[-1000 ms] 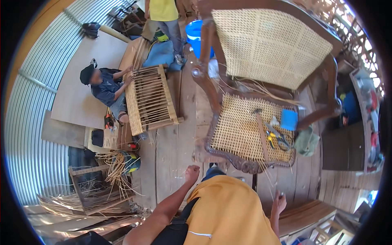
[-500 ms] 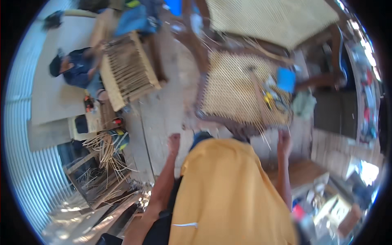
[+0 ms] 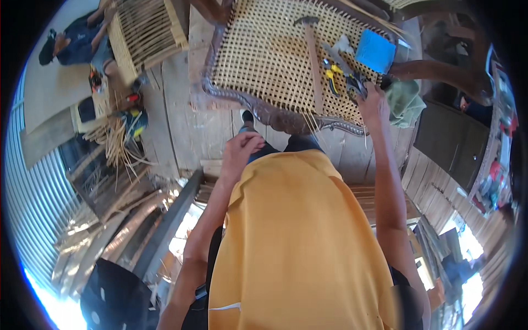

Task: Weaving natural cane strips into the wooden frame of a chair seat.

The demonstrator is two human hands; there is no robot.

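A woven cane seat panel [image 3: 258, 55] in a carved dark wooden frame [image 3: 280, 122] lies before me, with loose cane strands hanging from its near edge. My right hand [image 3: 375, 109] is at the panel's right side, its fingers closed on the handles of a dark-handled tool [image 3: 356, 87]; the fingers partly cover it. Yellow-and-black pliers [image 3: 331, 77] lie just left of that tool. Further left a hammer [image 3: 313, 60] rests on the cane. Low in front of my body, my left hand [image 3: 242, 153] is held with loosely bent fingers, and nothing shows in it.
A blue block-shaped thing [image 3: 375, 51] and a green cloth [image 3: 406, 104] are near my right hand. Curved dark wooden legs [image 3: 440, 74] jut out at right. At far left a person [image 3: 77, 41] handles a slatted wooden frame [image 3: 148, 33]. Bundled cane strips [image 3: 113, 137] lie below.
The view has shifted, bringing the cane panel nearer. My right hand has moved from below the panel's edge up onto the tools. My left hand has come closer to my body.
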